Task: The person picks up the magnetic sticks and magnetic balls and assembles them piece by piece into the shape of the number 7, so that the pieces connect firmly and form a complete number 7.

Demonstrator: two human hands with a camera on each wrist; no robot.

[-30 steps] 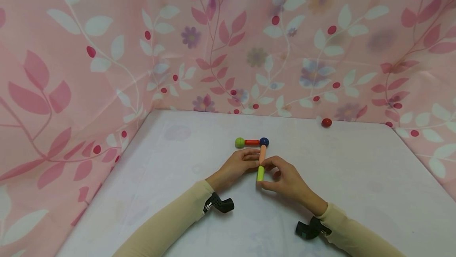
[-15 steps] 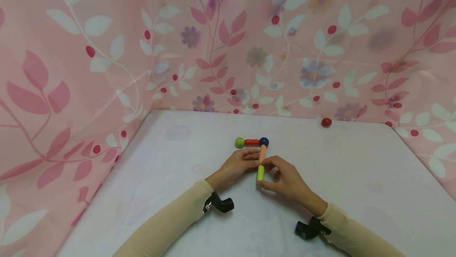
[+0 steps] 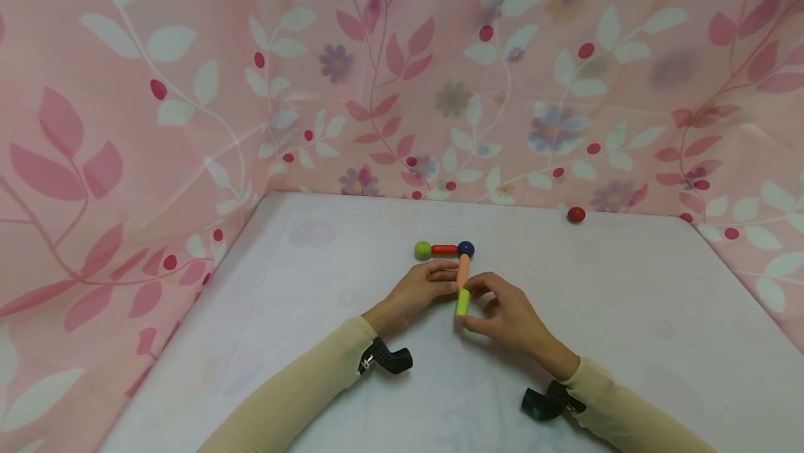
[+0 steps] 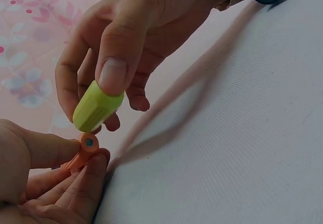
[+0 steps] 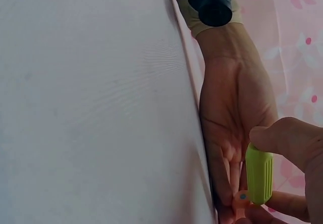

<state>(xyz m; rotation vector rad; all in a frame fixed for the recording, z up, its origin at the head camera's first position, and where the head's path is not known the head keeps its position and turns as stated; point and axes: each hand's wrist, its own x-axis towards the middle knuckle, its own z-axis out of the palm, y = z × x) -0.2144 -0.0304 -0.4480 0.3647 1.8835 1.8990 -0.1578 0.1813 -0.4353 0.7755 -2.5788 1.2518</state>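
My left hand point(image 3: 419, 294) lies at the near end of an orange magnetic rod point(image 3: 463, 271) and pinches it between thumb and fingers, as the left wrist view shows. The orange rod's far end meets a dark blue ball point(image 3: 465, 249). From that ball a red rod point(image 3: 444, 250) runs left to a green ball point(image 3: 423, 250). My right hand point(image 3: 510, 313) pinches a yellow-green rod point(image 5: 260, 176) by its ends, thumb on the near one. Its far end is close to the orange rod's end face point(image 4: 89, 142), which stays visible; whether they touch I cannot tell.
A red ball point(image 3: 576, 215) sits near the back edge of the white-covered table point(image 3: 628, 313). Pink floral cloth point(image 3: 402, 76) hangs behind and along the sides. Black cameras point(image 3: 392, 361) are strapped to both wrists.
The right hand and the yellow-green rod have shifted slightly right and up over the last half second, and the rod leans a bit more. The left hand and orange rod stay nearly still.
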